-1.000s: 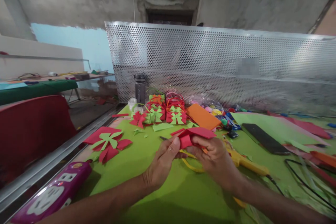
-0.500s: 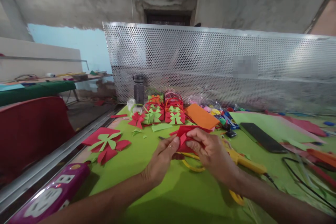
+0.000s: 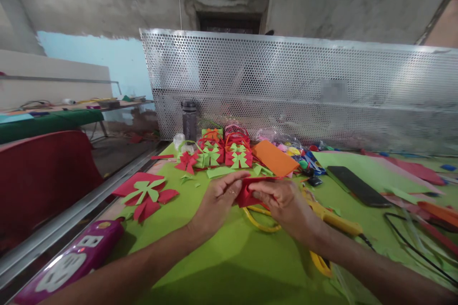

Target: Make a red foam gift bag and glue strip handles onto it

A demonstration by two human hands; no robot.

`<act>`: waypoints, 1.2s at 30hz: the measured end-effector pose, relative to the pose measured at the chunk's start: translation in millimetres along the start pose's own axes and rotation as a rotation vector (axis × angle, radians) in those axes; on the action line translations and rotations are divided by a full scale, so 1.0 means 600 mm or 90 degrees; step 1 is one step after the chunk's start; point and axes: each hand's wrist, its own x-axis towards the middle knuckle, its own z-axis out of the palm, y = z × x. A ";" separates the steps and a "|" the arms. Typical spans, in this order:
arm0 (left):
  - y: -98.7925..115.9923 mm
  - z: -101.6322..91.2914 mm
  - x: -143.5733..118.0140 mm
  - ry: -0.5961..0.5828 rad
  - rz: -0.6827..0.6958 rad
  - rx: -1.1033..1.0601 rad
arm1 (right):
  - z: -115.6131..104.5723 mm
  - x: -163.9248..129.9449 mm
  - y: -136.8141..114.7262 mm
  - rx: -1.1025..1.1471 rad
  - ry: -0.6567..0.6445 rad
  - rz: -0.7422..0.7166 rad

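A folded piece of red paper is held between my two hands above the green tabletop. My left hand pinches its left side, thumb on the near face. On the right, my right hand has its bent fingers and thumb closed on the same piece, covering part of it. Just below the paper lies a yellow loop handle, apparently of scissors partly hidden by my hands. A yellow glue gun with a dark cord lies beside my right forearm.
Small red bags with green bows stand at the back beside a dark bottle. Red and green cut-outs and a purple power strip lie left. Orange paper and a black phone lie right. A perforated metal screen rises behind.
The red paper has tilted and been bent in my hands, so its raised flap shows differently. My left fingers have shifted up over its far edge. My right hand stays close by.
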 end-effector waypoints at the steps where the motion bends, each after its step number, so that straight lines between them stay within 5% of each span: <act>1: 0.001 0.000 0.000 -0.003 0.002 0.008 | 0.000 0.000 0.000 -0.002 0.003 -0.006; 7: 0.002 0.005 -0.003 -0.115 0.101 0.039 | -0.004 0.001 0.002 -0.083 0.014 0.017; 13: 0.002 0.009 -0.007 -0.050 0.192 0.296 | 0.001 -0.001 0.010 -0.141 0.016 -0.042; 18: 0.006 0.008 -0.012 0.037 0.269 0.365 | 0.003 -0.003 0.005 -0.215 0.019 -0.110; 21: 0.009 0.008 -0.014 0.018 0.324 0.422 | 0.003 -0.004 0.004 -0.226 0.028 -0.122; 31: 0.013 -0.005 0.002 -0.046 0.324 0.503 | 0.007 -0.004 -0.002 -0.234 0.031 -0.141; 36: 0.027 -0.036 0.025 -0.004 0.287 0.490 | -0.040 0.006 -0.024 -0.181 0.138 -0.185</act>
